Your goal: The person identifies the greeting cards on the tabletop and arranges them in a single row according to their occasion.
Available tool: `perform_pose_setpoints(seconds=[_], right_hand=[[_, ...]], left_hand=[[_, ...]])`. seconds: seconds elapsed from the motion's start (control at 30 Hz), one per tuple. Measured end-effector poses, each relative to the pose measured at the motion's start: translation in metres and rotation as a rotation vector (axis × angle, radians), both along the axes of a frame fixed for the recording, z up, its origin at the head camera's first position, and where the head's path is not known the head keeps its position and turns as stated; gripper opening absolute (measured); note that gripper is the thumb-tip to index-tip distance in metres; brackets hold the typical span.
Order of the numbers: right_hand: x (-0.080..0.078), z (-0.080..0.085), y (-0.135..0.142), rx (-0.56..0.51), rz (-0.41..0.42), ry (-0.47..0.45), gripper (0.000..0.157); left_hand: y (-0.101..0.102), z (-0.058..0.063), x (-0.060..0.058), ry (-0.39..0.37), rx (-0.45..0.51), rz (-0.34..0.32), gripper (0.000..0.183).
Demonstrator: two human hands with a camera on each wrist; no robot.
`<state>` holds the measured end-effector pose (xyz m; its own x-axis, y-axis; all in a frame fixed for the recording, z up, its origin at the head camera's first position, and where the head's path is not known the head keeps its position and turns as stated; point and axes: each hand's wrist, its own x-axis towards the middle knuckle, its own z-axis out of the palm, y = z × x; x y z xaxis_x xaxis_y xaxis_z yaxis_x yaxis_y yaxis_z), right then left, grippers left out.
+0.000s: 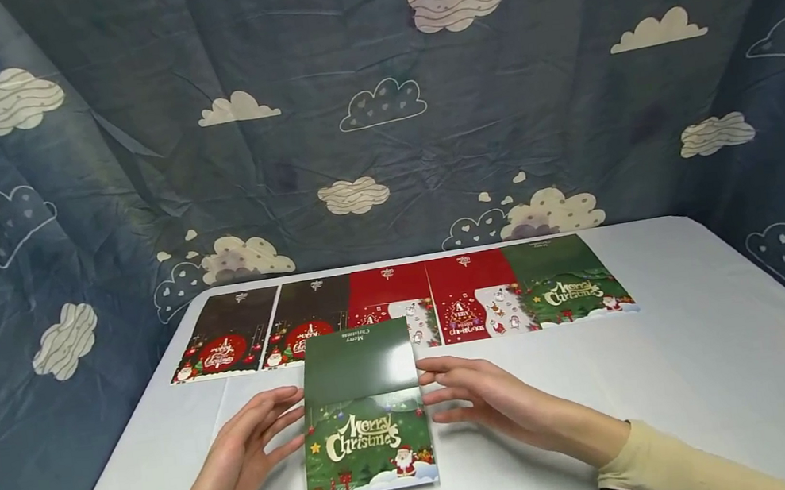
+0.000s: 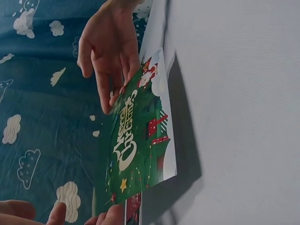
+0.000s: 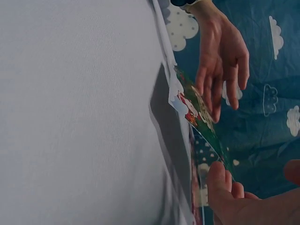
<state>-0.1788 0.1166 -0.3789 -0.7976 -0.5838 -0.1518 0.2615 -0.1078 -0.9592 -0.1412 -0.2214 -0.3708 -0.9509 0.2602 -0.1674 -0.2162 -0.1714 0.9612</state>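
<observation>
A green unfolded Christmas card (image 1: 367, 439) hovers above the table, creased across its middle, with "Merry Christmas" and a Santa on its near half. My left hand (image 1: 245, 452) touches its left edge with outstretched fingertips. On the opposite edge are the fingers of my right hand (image 1: 488, 399), also extended, the thumb apart from them. Both wrist views show the card (image 2: 140, 126) slanted between the two hands, its shadow on the cloth below. In the right wrist view, the right fingertips (image 3: 217, 176) meet the card's (image 3: 201, 119) edge.
Along the table's far side lies a row of unfolded cards: dark ones (image 1: 238, 313) at left, red ones (image 1: 467, 273) in the middle, a green one (image 1: 548, 256) at right. The raised card overlaps part of that row in the head view. Behind the white table (image 1: 665, 376) hangs a cloud-patterned curtain (image 1: 383, 158).
</observation>
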Motion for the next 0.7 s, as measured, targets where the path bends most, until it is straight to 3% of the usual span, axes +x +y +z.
perform_pose_setpoints(seconds=[0.23,0.7], right_hand=[[-0.002,0.002,0.018,0.006,-0.034,-0.013,0.054],[-0.005,0.006,0.041,0.026,-0.105,-0.008,0.054]], left_hand=[[0.018,0.001,-0.007,0.054,0.029,-0.028,0.046],[0.047,-0.003,-0.020,0.017,0.050,0.012,0.039]])
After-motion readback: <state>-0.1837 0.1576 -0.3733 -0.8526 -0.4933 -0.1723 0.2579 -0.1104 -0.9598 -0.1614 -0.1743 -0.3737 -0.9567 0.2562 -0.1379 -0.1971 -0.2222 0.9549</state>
